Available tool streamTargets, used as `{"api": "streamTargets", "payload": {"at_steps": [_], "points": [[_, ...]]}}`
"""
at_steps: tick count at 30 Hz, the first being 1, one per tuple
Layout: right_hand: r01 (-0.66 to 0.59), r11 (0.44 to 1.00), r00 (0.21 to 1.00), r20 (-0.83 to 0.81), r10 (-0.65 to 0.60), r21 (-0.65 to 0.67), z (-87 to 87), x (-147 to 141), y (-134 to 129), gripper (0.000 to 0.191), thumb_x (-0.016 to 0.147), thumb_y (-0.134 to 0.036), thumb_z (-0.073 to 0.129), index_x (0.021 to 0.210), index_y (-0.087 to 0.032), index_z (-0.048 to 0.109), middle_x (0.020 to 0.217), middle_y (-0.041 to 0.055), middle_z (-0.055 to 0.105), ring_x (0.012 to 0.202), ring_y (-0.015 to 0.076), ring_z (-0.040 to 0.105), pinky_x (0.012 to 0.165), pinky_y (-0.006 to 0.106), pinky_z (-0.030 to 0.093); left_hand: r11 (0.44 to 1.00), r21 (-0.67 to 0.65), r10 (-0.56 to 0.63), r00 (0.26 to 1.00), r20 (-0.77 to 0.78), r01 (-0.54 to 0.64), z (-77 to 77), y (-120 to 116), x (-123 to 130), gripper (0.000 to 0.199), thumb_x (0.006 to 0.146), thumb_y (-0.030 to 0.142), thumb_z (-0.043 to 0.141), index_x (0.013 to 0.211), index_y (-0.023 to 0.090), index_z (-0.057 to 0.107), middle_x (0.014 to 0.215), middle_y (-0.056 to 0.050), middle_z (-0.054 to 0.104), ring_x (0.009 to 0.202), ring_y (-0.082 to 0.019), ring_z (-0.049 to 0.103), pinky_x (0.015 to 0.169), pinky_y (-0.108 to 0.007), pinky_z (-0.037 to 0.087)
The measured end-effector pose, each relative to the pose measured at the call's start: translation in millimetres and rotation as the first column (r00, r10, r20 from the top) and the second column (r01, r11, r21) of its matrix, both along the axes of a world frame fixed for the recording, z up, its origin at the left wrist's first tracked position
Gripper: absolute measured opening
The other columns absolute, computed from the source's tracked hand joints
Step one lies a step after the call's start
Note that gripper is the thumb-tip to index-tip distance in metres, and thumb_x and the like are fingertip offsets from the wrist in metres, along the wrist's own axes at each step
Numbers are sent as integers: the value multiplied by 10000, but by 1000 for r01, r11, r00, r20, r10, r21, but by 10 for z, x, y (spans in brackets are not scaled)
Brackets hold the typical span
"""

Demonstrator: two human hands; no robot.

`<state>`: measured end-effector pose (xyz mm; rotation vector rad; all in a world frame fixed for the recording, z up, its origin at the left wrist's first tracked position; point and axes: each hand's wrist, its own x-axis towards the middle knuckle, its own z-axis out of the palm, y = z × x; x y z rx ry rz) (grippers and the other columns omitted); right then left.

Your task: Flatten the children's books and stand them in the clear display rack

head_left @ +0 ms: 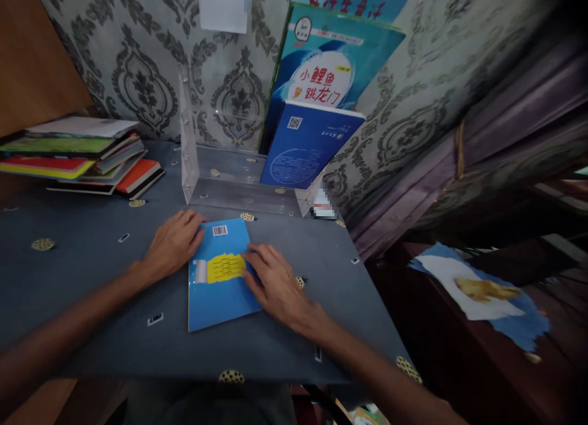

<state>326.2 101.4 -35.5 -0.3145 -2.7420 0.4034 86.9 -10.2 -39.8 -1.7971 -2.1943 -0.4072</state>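
Note:
A blue paperback book (220,312) with a yellow patch and a barcode lies flat on the cloth-covered table, its back cover facing up. My left hand (177,241) rests at its upper left edge, the fingertips touching or just beside it. Across the right edge lies my right hand (273,284), fingers spread and resting on the cover near the yellow patch. Neither hand is wrapped around the book. Behind it stands a clear acrylic book rack (239,198). Leaning at the rack's right side are a dark blue book (307,146), upside down, and a teal book (340,57) behind it.
Several books and papers form an untidy stack (82,158) at the table's back left. Patterned wallpaper (147,82) backs the table (114,327). To the right hangs a purple curtain (413,174), above a dark red surface with a blue and white cloth (482,290).

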Motion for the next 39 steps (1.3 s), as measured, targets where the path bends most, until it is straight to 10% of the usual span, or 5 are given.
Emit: {"api": "streamTargets", "payload": {"at_steps": [8, 21, 39], "points": [[-186, 981, 975, 114, 192, -56, -119, -919, 132, 471, 1054, -310, 480, 1461, -77, 521, 1568, 202, 494, 1509, 280, 404, 1271, 498, 296, 999, -30, 19, 999, 28, -18, -178, -155, 160, 329, 1007, 257, 380, 1209, 156, 619, 1193, -153, 680, 1061, -310, 619, 880, -476, 549], [31, 983, 998, 62, -20, -182, -308, -613, 538, 583, 1013, -485, 517, 1485, -143, 518, 1518, 181, 538, 1432, 302, 468, 1201, 535, 354, 994, -36, -100, 990, 102, 104, -217, -89, -13, 400, 1058, 350, 333, 1304, 187, 603, 1317, -123, 673, 1167, -281, 629, 1017, -480, 517], [83, 935, 977, -158, -145, -345, -423, -646, 801, 368, 910, -93, 557, 1237, -185, 697, 1264, 89, 730, 1182, 222, 636, 1065, 427, 472, 966, -154, -194, 977, 86, 205, -104, 7, 47, 454, 1026, 276, 330, 1373, 176, 606, 1452, -147, 617, 1344, -294, 565, 1147, -548, 408]]}}
